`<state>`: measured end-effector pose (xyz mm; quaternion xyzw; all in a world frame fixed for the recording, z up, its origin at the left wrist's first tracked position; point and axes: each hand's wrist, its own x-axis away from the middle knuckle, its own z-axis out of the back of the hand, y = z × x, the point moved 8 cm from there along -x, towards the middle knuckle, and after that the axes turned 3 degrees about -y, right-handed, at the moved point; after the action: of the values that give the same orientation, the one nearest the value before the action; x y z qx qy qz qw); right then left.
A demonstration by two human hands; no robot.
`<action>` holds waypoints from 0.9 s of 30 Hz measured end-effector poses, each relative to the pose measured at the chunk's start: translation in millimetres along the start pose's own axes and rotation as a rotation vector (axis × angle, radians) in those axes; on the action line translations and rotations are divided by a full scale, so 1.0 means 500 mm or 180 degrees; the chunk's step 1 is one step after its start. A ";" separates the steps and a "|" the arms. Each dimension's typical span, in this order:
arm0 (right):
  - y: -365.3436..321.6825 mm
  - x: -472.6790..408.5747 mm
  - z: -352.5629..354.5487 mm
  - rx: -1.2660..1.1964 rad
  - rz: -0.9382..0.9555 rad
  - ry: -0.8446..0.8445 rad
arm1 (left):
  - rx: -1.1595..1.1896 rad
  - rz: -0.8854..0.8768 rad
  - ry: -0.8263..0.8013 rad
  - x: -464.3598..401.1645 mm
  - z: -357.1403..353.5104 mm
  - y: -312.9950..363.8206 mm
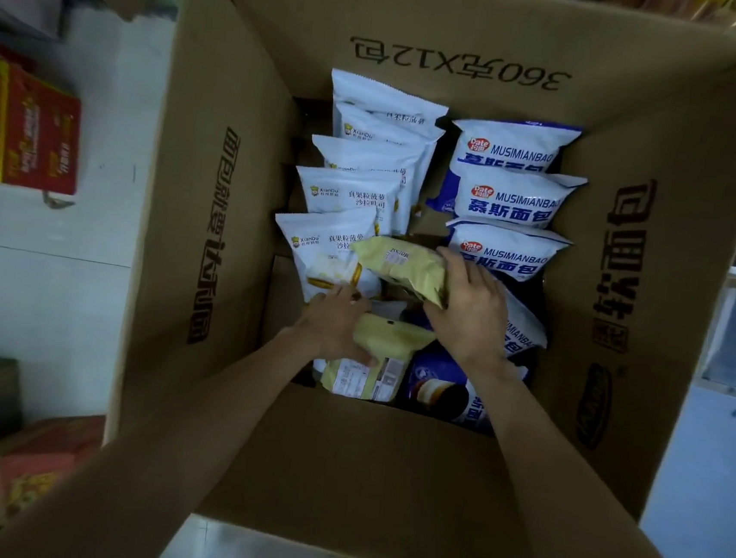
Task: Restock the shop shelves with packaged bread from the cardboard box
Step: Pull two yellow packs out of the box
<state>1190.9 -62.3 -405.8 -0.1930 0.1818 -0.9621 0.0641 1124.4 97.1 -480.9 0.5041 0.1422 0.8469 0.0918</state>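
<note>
Cardboard box: the right hand grips a yellow bread pack; the left hand clasps another yellow pack, its label partly hidden.

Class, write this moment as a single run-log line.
stage: picking from box | right hand: grips yellow packet | left hand: holds second yellow packet | shelves: not yet stocked
</note>
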 end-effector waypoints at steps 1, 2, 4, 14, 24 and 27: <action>-0.003 0.001 0.022 -0.0060 -0.0009 0.0096 | 0.0072 -0.0109 0.0095 0.010 0.011 0.014; -0.005 0.003 0.048 -0.0169 -0.0038 0.0211 | 0.0132 -0.0180 0.0210 0.022 0.026 0.025; -0.005 0.013 0.109 -0.0440 -0.0188 0.0406 | 0.0126 -0.0226 0.0461 0.058 0.065 0.037; 0.037 0.096 0.338 -0.2068 -0.1220 0.0556 | 0.1474 0.0870 0.2195 0.330 0.309 -0.063; -0.108 0.118 0.593 -0.1919 -0.0186 0.0555 | 0.1854 0.0495 0.3309 0.520 0.480 -0.038; -0.181 0.094 0.708 -0.1793 0.0287 0.0945 | 0.1816 0.0324 0.3525 0.567 0.532 -0.031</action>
<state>1282.8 -102.8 -51.2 -0.0525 0.4567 -0.8878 0.0235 1224.2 235.6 -131.4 0.0011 0.3650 0.9146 -0.1741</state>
